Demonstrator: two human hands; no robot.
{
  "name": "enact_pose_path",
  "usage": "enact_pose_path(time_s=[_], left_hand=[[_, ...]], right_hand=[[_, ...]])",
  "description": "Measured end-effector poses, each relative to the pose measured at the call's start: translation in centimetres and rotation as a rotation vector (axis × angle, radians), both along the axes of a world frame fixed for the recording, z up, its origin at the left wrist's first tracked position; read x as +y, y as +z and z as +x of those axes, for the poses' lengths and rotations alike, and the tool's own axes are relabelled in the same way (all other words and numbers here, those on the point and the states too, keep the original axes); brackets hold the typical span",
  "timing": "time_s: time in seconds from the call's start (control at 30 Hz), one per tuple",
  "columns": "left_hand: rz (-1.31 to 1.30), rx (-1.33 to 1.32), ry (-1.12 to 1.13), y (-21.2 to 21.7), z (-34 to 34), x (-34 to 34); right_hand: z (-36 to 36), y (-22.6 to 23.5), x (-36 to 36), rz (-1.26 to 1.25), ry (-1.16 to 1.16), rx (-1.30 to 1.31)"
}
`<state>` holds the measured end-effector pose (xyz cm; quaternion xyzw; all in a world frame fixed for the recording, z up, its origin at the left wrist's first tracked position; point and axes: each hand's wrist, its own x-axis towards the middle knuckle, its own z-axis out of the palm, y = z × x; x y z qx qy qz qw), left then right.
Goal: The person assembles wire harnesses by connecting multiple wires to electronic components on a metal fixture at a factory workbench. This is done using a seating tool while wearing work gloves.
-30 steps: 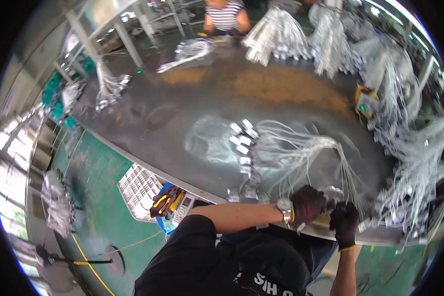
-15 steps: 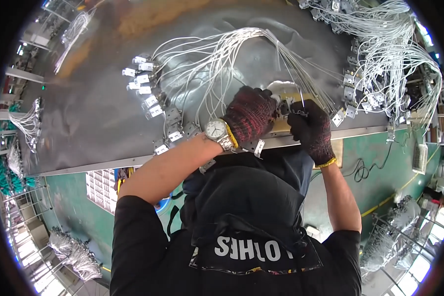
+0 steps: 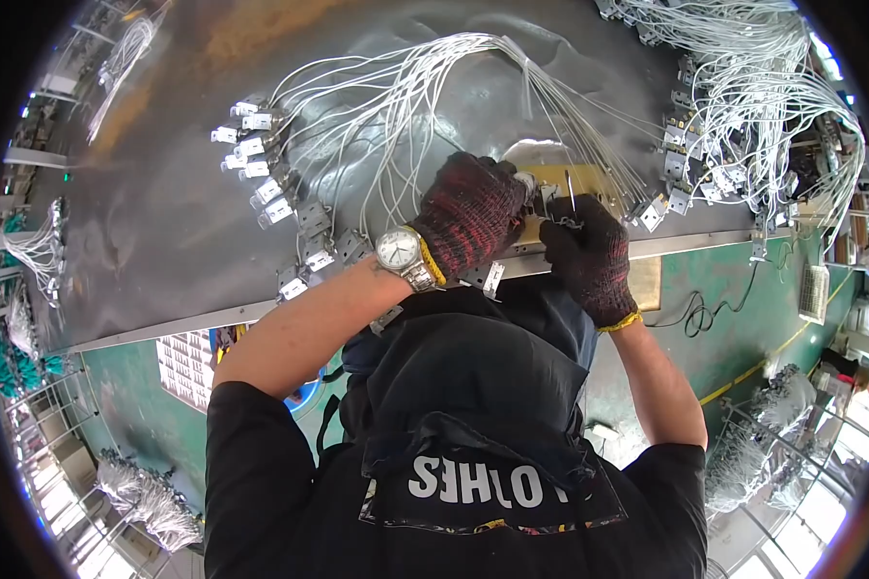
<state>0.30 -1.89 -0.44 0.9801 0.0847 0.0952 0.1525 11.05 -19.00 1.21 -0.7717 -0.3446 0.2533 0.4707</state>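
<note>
Left hand (image 3: pixel 468 212): in a dark red knit glove, wristwatch (image 3: pixel 399 251) on the wrist. It lies palm down over the near edge of the worktop (image 3: pixel 164 222), fingers curled and pressed on a small metal part; that part is almost wholly hidden under the glove, so its shape cannot be told.

Right hand (image 3: pixel 589 251): in a dark knit glove with a yellow cuff. Its fingers are pinched shut on a thin metal tool (image 3: pixel 571 193), which stands nearly upright. The tool's tip is hidden between the two hands.

Brown board (image 3: pixel 570 183): flat on the worktop, directly under and behind both hands. Only its far part shows; the rest is covered by the gloves.

Bundle of white wires (image 3: pixel 406 87): fans out across the grey metal worktop from a gathered point beyond the hands. Its left ends carry small white and grey connectors (image 3: pixel 261 164), laid in a loose row well left of the hands. Further connectors lie just beside the left wrist at the worktop's edge.

Second mass of white wires (image 3: pixel 753 96): upper right, tangled, with clips near the right hand; single strands cannot be separated.

Green floor (image 3: pixel 734 280): below the worktop's edge, crossed by a dark cable.
</note>
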Motion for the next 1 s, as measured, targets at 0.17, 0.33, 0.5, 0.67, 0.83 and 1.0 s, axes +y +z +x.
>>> enact_pose_path(time_s=[0.17, 0.33, 0.5, 0.67, 0.83, 1.0], left_hand=[[-0.013, -0.071, 0.000, -0.1, -0.5, 0.1], [0.058, -0.037, 0.012, -0.5, 0.1, -0.3], [0.003, 0.017, -0.035, -0.3, 0.4, 0.1], [-0.031, -0.203, -0.035, -0.6, 1.1, -0.1], [-0.232, -0.075, -0.086, -0.2, 2.5, -0.2], [-0.179, -0.033, -0.111, 0.1, 2.7, -0.4]], right_hand=[[-0.4, 0.1, 0.2, 0.023, -0.009, 0.103], [-0.1, -0.5, -0.3, 0.052, -0.051, 0.158], [-0.6, -1.2, -0.5, 0.062, -0.087, 0.155], [-0.1, -1.7, -0.2, 0.044, -0.050, 0.089], [0.5, -1.1, -1.0, -0.028, -0.007, 0.101], [2.4, 0.8, -3.6, -0.105, 0.136, 0.116]])
